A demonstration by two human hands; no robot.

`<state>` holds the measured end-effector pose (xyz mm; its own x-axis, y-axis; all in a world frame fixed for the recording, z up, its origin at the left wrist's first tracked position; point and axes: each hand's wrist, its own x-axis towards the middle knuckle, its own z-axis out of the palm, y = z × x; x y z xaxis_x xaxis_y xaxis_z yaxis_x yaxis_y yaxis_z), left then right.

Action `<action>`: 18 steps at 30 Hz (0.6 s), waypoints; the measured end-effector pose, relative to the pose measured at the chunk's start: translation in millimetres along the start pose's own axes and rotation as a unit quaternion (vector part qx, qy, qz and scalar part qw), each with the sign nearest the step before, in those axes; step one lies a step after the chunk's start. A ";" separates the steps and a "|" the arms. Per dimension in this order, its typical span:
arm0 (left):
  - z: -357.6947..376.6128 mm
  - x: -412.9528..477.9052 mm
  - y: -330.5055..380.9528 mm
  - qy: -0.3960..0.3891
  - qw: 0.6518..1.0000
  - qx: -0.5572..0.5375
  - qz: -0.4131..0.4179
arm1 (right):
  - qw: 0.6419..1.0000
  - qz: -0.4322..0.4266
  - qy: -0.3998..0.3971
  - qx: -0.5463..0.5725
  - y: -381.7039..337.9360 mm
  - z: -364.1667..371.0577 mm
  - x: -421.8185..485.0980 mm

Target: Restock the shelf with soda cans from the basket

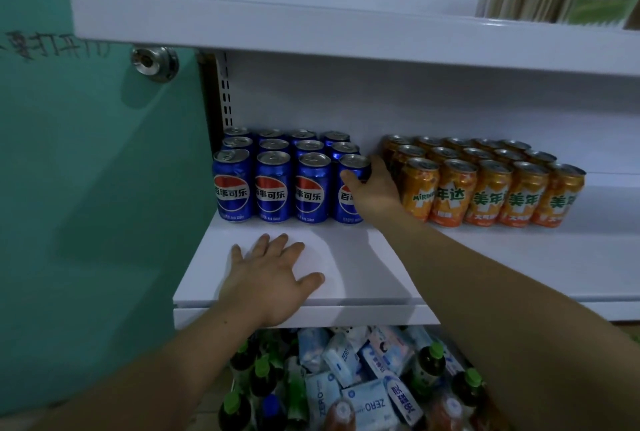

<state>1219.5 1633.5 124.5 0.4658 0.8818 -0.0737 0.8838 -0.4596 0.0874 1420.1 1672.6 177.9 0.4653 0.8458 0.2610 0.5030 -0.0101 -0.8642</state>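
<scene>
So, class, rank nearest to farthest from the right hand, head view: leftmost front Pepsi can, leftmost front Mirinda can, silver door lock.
1. Leftmost front Mirinda can, just right of the right hand.
2. Leftmost front Pepsi can, well off to the left.
3. Silver door lock, far upper left.

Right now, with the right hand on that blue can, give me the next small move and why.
Probably let go and draw the right hand back. The blue can it grips stands upright on the shelf, level with the front-row cans beside it, so it looks placed; the left hand rests flat and holds nothing.
</scene>
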 end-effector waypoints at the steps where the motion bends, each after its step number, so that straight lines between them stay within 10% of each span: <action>1: -0.2 -0.1 0.1 0.001 1.000 0.001 0.001 | 0.999 -0.009 -0.002 -0.032 -2.0 0.5 1.9; 18: -1.9 2.6 -2.4 -0.003 1.000 -0.022 0.002 | 0.973 -0.004 -0.052 -0.223 -11.1 5.4 -11.1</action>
<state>1218.5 1637.1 126.0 0.4700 0.8792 -0.0786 0.8792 -0.4583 0.1305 1405.5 1666.2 182.3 0.3957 0.8959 0.2019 0.7830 -0.2143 -0.5839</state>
